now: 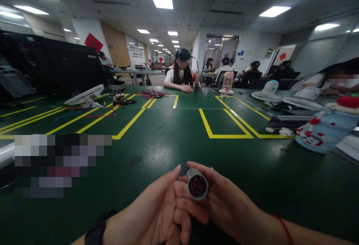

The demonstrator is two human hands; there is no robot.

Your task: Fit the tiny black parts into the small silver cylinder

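Tube (pixel 198 187), mouth toward camera, axis seemingly forward, in right hand's (pixel 231 196) grasp, left hand's (pixel 159 204) fingers (pixel 193 208) curled.

Bare fingers (pixel 193 209), wide black band (pixel 97 229) on left wrist (pixel 112 230), thin red cord (pixel 284 228) on right wrist (pixel 266 223)

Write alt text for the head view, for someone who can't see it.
A left hand and a right hand cradle a round grey tube, red strands showing inside its open end, above a dark green table marked with yellow tape. A person sits across the table.
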